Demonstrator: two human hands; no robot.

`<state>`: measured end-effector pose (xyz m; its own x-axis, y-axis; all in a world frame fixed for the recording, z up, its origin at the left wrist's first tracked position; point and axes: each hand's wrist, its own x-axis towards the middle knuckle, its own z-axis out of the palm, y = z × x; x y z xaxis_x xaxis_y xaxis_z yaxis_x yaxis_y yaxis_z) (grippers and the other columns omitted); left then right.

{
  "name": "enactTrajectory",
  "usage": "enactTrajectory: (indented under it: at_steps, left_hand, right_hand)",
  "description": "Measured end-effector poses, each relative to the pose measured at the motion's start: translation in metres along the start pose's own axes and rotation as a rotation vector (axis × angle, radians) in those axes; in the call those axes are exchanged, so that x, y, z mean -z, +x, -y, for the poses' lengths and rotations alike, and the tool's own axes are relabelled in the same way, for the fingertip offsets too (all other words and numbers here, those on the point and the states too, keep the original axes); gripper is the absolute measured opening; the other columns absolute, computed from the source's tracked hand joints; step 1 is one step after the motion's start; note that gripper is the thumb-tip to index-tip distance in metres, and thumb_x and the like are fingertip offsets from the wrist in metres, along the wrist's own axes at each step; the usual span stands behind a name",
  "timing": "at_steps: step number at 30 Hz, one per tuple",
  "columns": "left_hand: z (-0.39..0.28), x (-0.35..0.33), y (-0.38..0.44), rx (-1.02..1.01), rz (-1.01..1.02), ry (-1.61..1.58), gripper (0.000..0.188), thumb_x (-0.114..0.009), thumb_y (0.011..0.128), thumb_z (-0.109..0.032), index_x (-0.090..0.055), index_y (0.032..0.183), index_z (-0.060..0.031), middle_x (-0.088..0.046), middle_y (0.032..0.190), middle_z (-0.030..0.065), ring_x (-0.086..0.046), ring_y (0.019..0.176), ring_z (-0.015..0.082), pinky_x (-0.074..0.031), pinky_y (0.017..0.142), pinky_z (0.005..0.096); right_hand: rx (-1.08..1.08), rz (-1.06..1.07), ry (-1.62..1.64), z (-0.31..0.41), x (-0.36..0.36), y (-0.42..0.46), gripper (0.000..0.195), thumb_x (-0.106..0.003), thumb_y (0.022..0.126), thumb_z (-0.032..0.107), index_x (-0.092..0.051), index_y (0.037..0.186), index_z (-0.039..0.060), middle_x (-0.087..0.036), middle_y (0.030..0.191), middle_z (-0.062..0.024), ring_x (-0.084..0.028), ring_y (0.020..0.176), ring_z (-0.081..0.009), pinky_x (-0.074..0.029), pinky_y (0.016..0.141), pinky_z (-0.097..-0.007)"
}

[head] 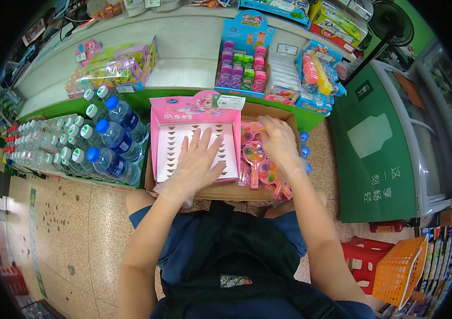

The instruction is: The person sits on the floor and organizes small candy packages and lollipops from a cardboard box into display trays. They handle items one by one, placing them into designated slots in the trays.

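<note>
My left hand (199, 161), in a thin clear glove, lies with fingers spread over the white slotted insert (166, 159) of a pink cardboard display box (194, 113). The insert has rows of small dark slots. My right hand (279, 143), also gloved, bends its fingers down over pink candy packs on sticks (254, 153); whether it grips one is hidden. Several of these packs, with coloured candies under clear plastic, lie in a loose pile. Both the display box and the pile sit in a brown cardboard carton (226, 193) in front of my knees.
Bottled water (118, 139) crowds the left side. Behind the carton, a counter (182, 60) carries candy displays (242, 71) and a snack box (114, 67). A green freezer (377, 147), a red stool (363, 259) and an orange basket (397, 271) stand to the right.
</note>
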<state>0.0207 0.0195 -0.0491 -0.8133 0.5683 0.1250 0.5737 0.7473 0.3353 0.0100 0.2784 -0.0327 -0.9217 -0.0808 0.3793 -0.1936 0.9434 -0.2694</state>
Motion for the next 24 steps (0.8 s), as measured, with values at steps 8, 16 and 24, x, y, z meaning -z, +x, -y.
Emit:
enactTrajectory:
  at_steps: [8, 16, 24]
  left_hand:
    - [0.017, -0.033, 0.021, 0.015, 0.107, 0.072, 0.083, -0.06, 0.088, -0.058, -0.032, 0.157, -0.0215, -0.021, 0.163, 0.0214, -0.017, 0.15, 0.0472, -0.013, 0.115, 0.0711]
    - [0.017, -0.027, 0.02, 0.011, 0.099, 0.036, 0.075, -0.061, 0.09, -0.054, -0.038, 0.153, -0.0196, -0.028, 0.16, 0.0186, -0.019, 0.149, 0.046, -0.015, 0.116, 0.0682]
    - [0.002, -0.017, 0.01, 0.119, -0.152, -0.943, 0.049, -0.064, 0.096, -0.038, -0.061, 0.132, -0.0052, -0.064, 0.126, 0.0129, -0.058, 0.12, 0.0281, -0.042, 0.106, 0.0398]
  right_hand:
    - [0.052, 0.239, -0.316, -0.01, -0.022, 0.017, 0.04, -0.063, 0.079, 0.003, -0.071, 0.117, 0.0095, -0.069, 0.106, -0.0142, -0.062, 0.104, -0.033, -0.048, 0.09, -0.0501]
    - [-0.129, 0.059, -0.033, -0.02, 0.012, 0.007, 0.036, -0.067, 0.083, 0.004, -0.069, 0.119, 0.0072, -0.068, 0.103, -0.015, -0.065, 0.09, -0.0281, -0.053, 0.082, -0.0367]
    - [-0.605, 0.082, 1.553, 0.043, 0.044, -0.022, 0.03, -0.066, 0.091, 0.006, -0.063, 0.121, 0.0014, -0.063, 0.098, -0.0004, -0.06, 0.089, -0.0108, -0.048, 0.083, -0.0239]
